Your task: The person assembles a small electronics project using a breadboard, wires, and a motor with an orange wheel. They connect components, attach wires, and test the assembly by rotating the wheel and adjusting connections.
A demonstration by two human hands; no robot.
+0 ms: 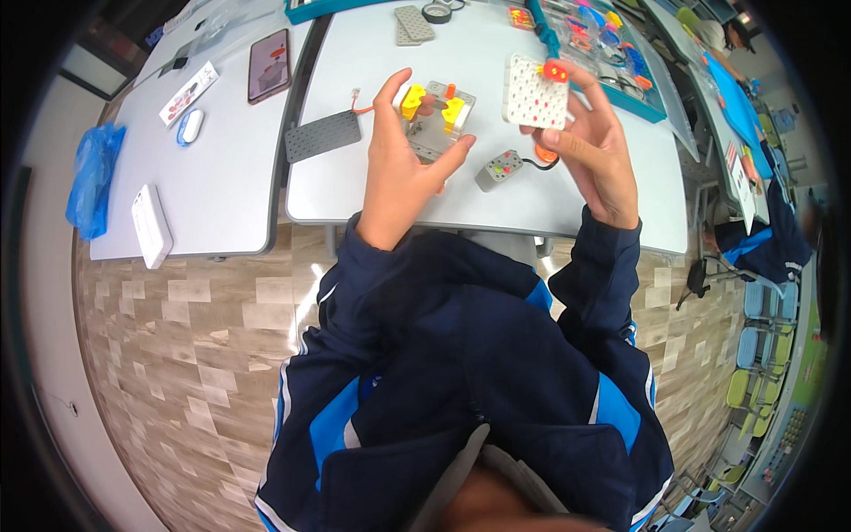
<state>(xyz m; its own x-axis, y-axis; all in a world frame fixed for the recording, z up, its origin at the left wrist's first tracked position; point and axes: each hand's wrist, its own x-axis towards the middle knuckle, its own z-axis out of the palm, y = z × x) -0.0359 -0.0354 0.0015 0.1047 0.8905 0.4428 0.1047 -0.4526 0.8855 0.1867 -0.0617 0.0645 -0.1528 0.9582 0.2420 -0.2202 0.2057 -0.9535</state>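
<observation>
My left hand (403,173) reaches around a grey building-block model (436,133) with yellow pieces and white parts at its sides. Its thumb and fingers span the model, and part of the grip is hidden behind it. Raised to the right, my right hand (596,146) pinches a white studded plate (534,93) between thumb and fingers. Red pieces (556,73) sit at that plate's upper right corner, with small red dots lower down. Below the plate lies a grey block (499,170) with coloured studs and a black cable, near an orange round piece (545,154).
Left of the model lies a dark grey studded plate (324,136). Grey plates (413,25) and a tape roll (437,11) are farther back. A teal tray (631,99) of colourful parts stands at back right. The left table holds a phone (269,65) and blue plastic bag (95,180).
</observation>
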